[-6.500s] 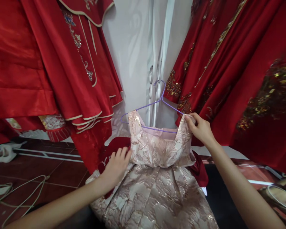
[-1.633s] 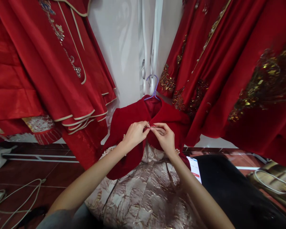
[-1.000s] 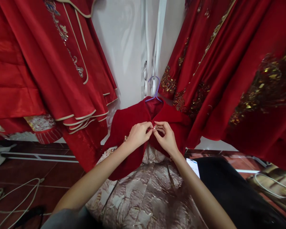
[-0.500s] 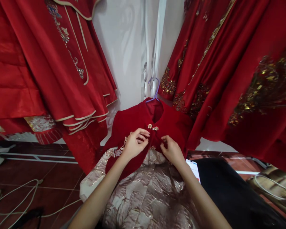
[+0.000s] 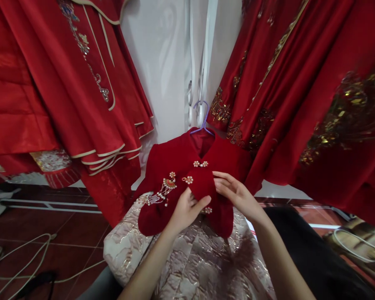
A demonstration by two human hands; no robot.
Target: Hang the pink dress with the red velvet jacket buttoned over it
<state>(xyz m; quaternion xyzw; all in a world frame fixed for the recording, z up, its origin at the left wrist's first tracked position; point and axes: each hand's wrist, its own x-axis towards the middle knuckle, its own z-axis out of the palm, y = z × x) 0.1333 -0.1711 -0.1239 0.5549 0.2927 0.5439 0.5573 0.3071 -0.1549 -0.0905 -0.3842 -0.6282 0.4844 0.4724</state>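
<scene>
And the hands have let go of the top clasp [image 5: 201,164]! A second ago both were pinching there; now its pearl flowers sit level across the front of the red jacket [image 5: 178,158], just below the neckline. The left hand [image 5: 187,208] has dropped toward the jacket's lower edge, thumb held apart from blurred, curled fingers. The right hand [image 5: 234,191] has swung outward, fingers extended over the front panel; whether it pinches any cloth, I cannot tell. A second flower fastening [image 5: 188,180] has come into view above the left hand, and the fan-shaped beaded ornament [image 5: 168,183] shows fully beside it.

The jacket hangs on the purple hanger [image 5: 203,121], its lower edge over the patterned dress [image 5: 128,239]. Behind stands a white panel [image 5: 165,54], red garments hanging either side: cream-piped ones [image 5: 112,141] to the left, gold-embroidered ones [image 5: 300,104] to the right. Down on the dark red tiled floor [image 5: 71,233], a pale cable [image 5: 46,250] loops by the left edge.
</scene>
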